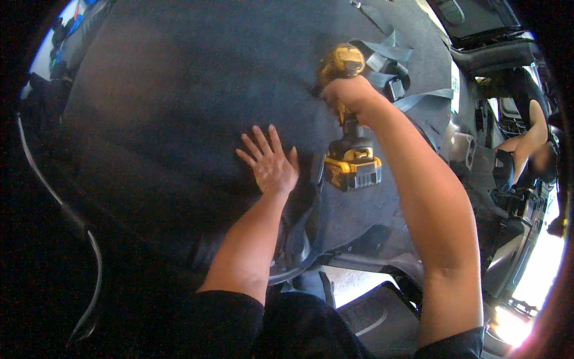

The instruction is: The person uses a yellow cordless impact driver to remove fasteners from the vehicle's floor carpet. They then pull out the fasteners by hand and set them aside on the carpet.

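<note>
My right hand point(350, 99) is wrapped round the grip of a yellow and black cordless drill point(353, 170). The drill's rounded yellow head sticks out beyond my fingers, and its battery block hangs nearer to me. What its front end touches is hidden. To the left, my left hand point(274, 166) lies with fingers spread on a dark carpeted panel point(179, 90). Just past the drill, grey seat belts point(391, 51) with buckles lie in a tangle on the carpet.
A vehicle interior surrounds me. On the right, another person's arm point(532, 137) shows among dark trim. A pale curved strip point(45, 173) runs along the left edge. Near my body, a black seat-like part point(376, 314) stands beside a bright opening.
</note>
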`<state>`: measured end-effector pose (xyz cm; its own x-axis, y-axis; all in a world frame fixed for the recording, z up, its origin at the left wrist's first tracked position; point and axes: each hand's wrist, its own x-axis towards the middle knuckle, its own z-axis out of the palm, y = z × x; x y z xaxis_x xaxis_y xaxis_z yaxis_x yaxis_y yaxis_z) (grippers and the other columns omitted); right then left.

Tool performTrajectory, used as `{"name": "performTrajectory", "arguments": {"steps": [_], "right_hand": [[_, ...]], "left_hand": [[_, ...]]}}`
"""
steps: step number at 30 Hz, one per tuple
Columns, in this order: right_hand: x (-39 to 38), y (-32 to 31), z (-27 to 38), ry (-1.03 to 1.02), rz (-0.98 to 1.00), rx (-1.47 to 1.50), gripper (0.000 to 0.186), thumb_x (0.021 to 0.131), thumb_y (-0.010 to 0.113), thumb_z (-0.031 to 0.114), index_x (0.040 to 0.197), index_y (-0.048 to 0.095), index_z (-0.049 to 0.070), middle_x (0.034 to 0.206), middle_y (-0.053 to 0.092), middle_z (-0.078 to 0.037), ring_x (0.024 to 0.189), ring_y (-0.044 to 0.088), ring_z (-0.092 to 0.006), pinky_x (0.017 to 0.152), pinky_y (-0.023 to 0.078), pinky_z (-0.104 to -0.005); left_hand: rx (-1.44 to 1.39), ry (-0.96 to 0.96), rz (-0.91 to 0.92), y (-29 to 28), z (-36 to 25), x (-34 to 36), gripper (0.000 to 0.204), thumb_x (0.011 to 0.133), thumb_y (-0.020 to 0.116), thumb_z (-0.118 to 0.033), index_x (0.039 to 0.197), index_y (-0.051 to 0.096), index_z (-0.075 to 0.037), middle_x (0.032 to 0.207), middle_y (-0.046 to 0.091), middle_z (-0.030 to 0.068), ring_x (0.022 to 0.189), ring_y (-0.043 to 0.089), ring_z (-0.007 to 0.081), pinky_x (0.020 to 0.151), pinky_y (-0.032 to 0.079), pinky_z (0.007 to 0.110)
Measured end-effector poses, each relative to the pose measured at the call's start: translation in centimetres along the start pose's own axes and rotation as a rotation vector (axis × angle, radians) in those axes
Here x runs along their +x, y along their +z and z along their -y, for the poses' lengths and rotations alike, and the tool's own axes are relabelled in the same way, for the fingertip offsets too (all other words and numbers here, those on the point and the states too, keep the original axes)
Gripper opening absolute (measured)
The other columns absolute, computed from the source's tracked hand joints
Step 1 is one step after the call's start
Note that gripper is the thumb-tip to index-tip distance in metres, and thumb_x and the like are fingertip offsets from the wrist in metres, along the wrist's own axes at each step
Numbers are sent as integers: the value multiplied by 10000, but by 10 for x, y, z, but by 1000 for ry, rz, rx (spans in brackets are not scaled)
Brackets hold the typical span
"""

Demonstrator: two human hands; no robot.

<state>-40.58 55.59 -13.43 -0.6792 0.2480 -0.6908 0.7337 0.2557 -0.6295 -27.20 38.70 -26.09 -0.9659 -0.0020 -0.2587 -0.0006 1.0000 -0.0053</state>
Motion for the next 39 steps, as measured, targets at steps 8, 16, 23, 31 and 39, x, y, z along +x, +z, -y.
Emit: {"name": "performTrajectory", "arguments": {"steps": [8,16,23,31,39], "right_hand": [[1,-8,-1,-19,-25,-119,218,696,665,74,905,655,15,762,622,-94,635,586,-231,583,477,-376],[1,-12,6,-33,41,-161,231,675,680,88,892,664,9,815,638,-93,705,605,-231,625,483,-373],[-1,-13,12,-81,45,-374,283,699,689,91,972,675,22,837,647,-79,755,610,-227,644,490,-372],[7,-16,-2,-147,28,-194,171,693,681,80,842,651,0,726,635,-122,584,598,-230,533,487,-385],[0,-15,9,18,111,-40,150,716,643,68,856,629,14,714,602,-98,581,585,-232,533,483,-363]], "left_hand": [[4,-6,11,2,0,1,745,990,372,-553,1580,211,-127,1632,133,215,1480,94,500,1146,78,687],[-17,-8,28,1,-1,1,751,992,364,-553,1584,195,-122,1636,116,212,1483,73,499,1147,68,686],[-27,2,29,0,1,1,769,987,378,-546,1585,184,-102,1633,98,234,1480,69,512,1146,82,689],[-42,-12,30,2,0,1,763,984,387,-550,1587,188,-127,1640,91,211,1485,48,502,1147,47,690],[-35,-1,6,2,0,2,752,988,383,-542,1582,205,-115,1633,120,221,1481,75,507,1146,71,691]]}}
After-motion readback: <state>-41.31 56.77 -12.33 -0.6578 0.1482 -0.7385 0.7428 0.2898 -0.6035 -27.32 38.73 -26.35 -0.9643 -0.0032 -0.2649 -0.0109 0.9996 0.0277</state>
